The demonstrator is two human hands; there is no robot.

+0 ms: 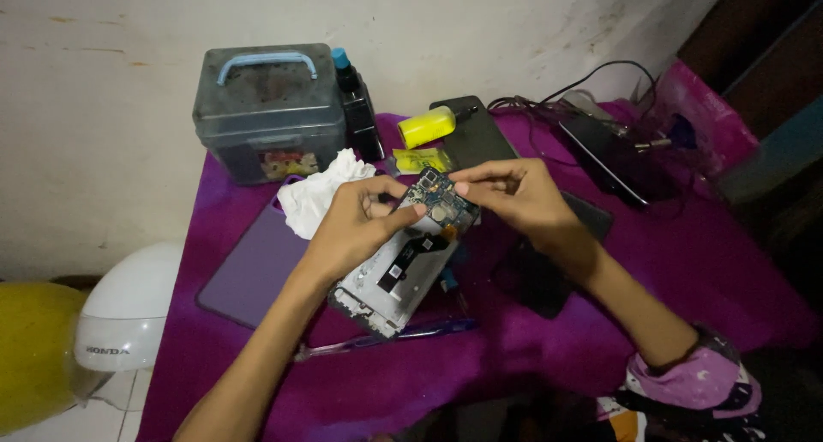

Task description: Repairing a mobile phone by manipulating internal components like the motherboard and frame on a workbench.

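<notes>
An opened phone body point(387, 283) with bare internals is held tilted above the purple cloth. My left hand point(356, 228) grips its upper left side, thumb pressed near the blue circuit board point(441, 198) at the top end. My right hand point(514, 193) pinches the right edge of that circuit board with its fingertips. A thin blue-handled tool point(403, 335) lies on the cloth just below the phone.
A grey storage box with a blue handle point(270, 108) stands at the back left. Near it are a white crumpled tissue point(321, 193), a purple phone case point(253, 266), a yellow tube point(429, 125), a dark bottle point(360, 108), black devices and cables point(609, 150). White and yellow helmets point(129, 313) sit left.
</notes>
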